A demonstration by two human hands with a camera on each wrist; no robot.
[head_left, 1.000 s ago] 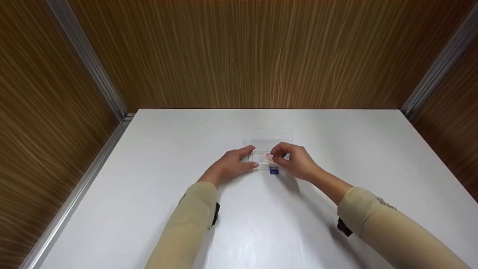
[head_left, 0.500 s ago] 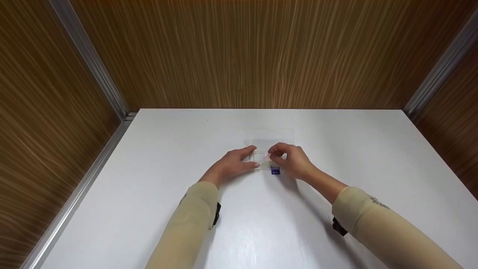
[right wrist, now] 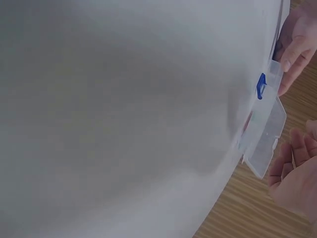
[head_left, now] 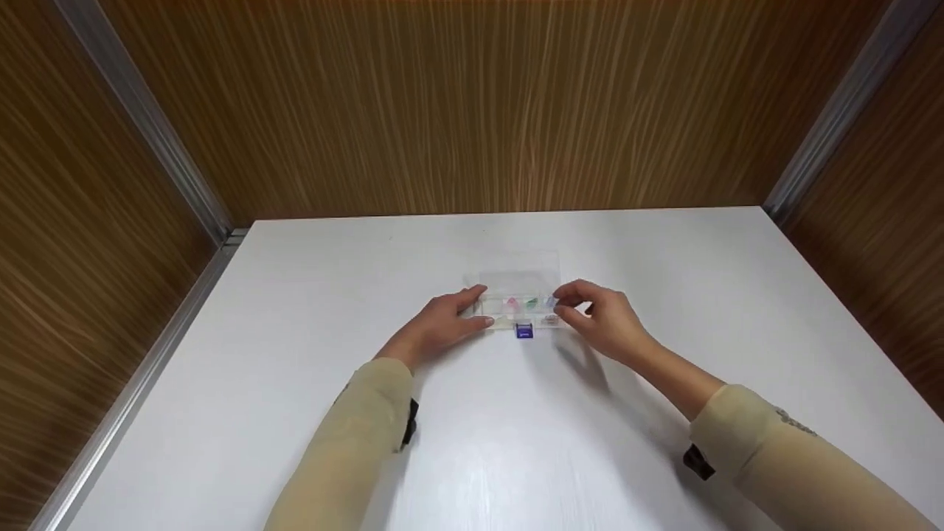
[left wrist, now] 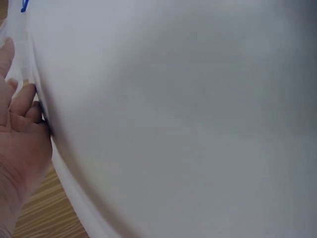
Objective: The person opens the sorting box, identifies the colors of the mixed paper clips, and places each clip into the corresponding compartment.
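Note:
A clear plastic compartment box [head_left: 503,322] lies on the white table, its transparent lid [head_left: 520,274] swung back away from the person. A blue latch [head_left: 524,331] hangs at its front. Small pink pieces [head_left: 512,304], green pieces [head_left: 531,303] and blue pieces [head_left: 551,302] show in its back row. My left hand [head_left: 440,324] grips the left end, thumb at the front and fingers behind. At the right end is my right hand [head_left: 609,321], fingers bent, with a gap between thumb tip and fingertips. In the right wrist view, the right hand [right wrist: 297,181] is beside the open lid [right wrist: 267,141].
The white tabletop [head_left: 472,428] stretches around the box on all sides. Wood-grain panels [head_left: 472,103] rise behind the table and at both sides, with metal corner rails [head_left: 147,110].
My right hand has moved right, from a pinch over the pink compartment to the box's right end, and its fingertips have spread. The left hand keeps its grip; the head view has shifted slightly.

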